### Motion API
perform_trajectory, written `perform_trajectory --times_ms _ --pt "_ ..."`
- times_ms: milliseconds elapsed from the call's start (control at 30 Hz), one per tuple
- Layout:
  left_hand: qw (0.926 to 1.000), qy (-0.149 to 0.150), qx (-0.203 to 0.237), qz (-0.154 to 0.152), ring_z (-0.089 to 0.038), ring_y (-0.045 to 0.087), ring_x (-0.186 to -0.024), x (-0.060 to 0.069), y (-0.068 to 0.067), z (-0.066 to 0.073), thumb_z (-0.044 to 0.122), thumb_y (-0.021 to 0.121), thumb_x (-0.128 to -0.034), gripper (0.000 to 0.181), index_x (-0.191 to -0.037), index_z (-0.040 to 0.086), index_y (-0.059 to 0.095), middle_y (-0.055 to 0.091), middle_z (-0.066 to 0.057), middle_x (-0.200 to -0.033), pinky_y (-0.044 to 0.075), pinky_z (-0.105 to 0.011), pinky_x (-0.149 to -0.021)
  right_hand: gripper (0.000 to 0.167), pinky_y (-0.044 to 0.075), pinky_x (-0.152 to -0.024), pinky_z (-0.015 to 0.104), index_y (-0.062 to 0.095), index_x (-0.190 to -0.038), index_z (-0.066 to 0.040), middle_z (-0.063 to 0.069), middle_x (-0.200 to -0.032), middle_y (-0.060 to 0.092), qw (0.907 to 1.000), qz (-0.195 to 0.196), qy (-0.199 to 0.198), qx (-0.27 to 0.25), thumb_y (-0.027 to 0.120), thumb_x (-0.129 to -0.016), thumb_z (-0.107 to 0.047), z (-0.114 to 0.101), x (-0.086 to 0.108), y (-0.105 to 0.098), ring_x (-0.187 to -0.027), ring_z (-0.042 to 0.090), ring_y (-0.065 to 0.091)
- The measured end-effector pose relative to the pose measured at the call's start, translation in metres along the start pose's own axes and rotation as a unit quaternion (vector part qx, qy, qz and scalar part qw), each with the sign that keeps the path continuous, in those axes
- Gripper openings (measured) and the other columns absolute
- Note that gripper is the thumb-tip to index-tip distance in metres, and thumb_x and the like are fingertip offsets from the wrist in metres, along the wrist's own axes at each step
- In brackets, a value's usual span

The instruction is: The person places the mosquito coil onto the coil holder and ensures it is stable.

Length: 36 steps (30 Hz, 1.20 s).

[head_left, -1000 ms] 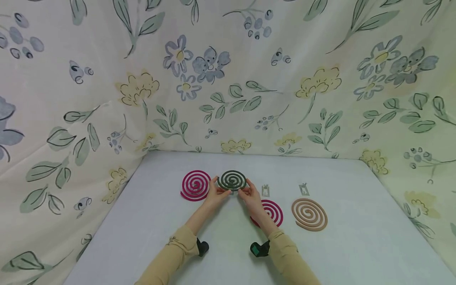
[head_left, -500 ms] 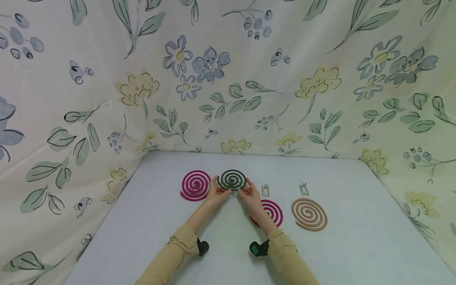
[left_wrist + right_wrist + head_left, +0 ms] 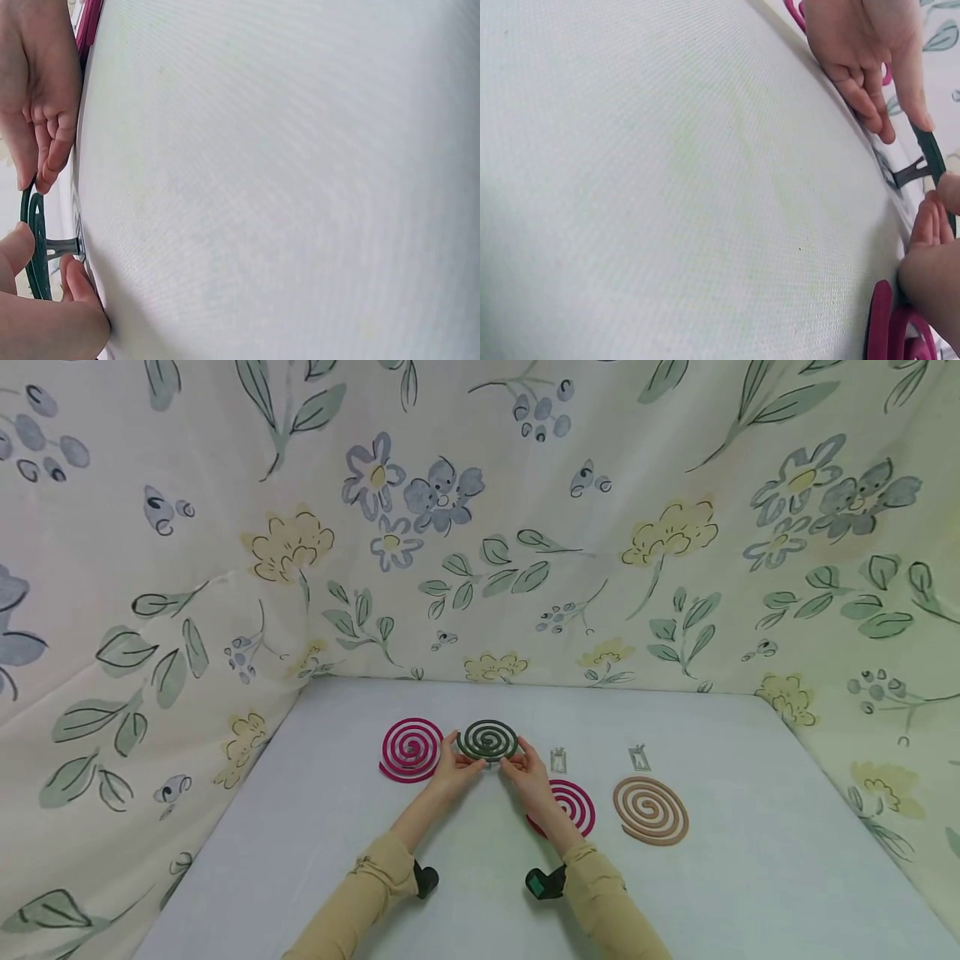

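Both hands hold a dark green spiral mosquito coil (image 3: 488, 740) by its edge, raised above the table. My left hand (image 3: 453, 768) pinches its left side, and my right hand (image 3: 528, 772) pinches the right side. Under the coil a small metal stand (image 3: 64, 247) rises from the table and reaches its underside. Whether the coil is fixed on the stand's tip cannot be told. A magenta coil (image 3: 411, 750) lies left of my left hand, its middle on something greyish. Another magenta coil (image 3: 573, 810) is partly hidden by my right forearm.
Right of my right arm lies a tan coil (image 3: 651, 811). Behind the right-hand coils are two flat metal stands, one nearer (image 3: 558, 760) and one farther right (image 3: 639, 757). Flower-patterned cloth (image 3: 480, 610) borders the white table (image 3: 300, 860) at the back and sides.
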<state>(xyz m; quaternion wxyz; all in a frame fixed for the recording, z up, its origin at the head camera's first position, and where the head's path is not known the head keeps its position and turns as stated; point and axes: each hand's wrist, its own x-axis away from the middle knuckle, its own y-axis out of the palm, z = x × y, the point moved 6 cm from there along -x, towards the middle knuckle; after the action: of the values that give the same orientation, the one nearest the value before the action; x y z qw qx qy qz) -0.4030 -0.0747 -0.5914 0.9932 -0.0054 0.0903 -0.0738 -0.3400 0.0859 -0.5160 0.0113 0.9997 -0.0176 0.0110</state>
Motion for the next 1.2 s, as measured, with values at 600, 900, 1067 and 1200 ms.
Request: perform_trajectory --times_ms 600,900,1067,1200 --pt "0.9965 -0.082 -0.017 0.001 -0.017 0.065 -0.084 -0.061 -0.023 -0.149 0.041 0.082 -0.0697 0.105 -0.145 0.032 0.01 0.065 -0.009 -0.093 0.054 -0.028 -0.074 0.062 0.042 -0.07 0.013 0.027 -0.143 0.008 0.005 -0.09 0.058 0.9999 -0.002 -0.002 0.015 0.059 -0.091 -0.004 0.0 0.001 0.0 -0.078 0.003 0.05" --pt "0.9978 -0.063 -0.005 -0.019 -0.02 0.063 -0.08 -0.016 -0.009 -0.033 0.026 0.075 -0.0813 0.096 -0.146 0.011 0.006 0.064 -0.012 -0.088 0.051 -0.032 -0.072 0.063 0.042 -0.069 0.013 0.025 -0.143 0.009 0.006 -0.09 0.057 0.9999 -0.004 -0.007 0.008 0.059 -0.091 -0.004 -0.001 0.0 0.002 -0.077 0.003 0.05" --pt "0.9987 -0.04 0.004 -0.03 -0.016 0.064 -0.078 -0.015 -0.009 -0.034 0.027 0.072 -0.0839 0.091 -0.144 0.011 0.007 0.065 -0.009 -0.086 0.05 -0.028 -0.071 0.064 0.043 -0.07 0.013 0.025 -0.144 0.007 0.007 -0.092 0.058 0.9999 -0.01 0.003 0.002 0.059 -0.092 -0.005 0.0 -0.001 0.001 -0.079 0.003 0.051" --pt "0.9983 -0.05 -0.015 -0.026 -0.014 0.065 -0.078 -0.035 -0.015 -0.085 0.033 0.075 -0.0803 0.096 -0.146 0.016 0.007 0.066 -0.007 -0.087 0.05 -0.024 -0.069 0.064 0.043 -0.069 0.013 0.024 -0.145 0.006 0.008 -0.094 0.058 0.9999 -0.014 0.008 -0.004 0.059 -0.092 -0.006 -0.001 0.001 0.001 -0.079 0.004 0.05"
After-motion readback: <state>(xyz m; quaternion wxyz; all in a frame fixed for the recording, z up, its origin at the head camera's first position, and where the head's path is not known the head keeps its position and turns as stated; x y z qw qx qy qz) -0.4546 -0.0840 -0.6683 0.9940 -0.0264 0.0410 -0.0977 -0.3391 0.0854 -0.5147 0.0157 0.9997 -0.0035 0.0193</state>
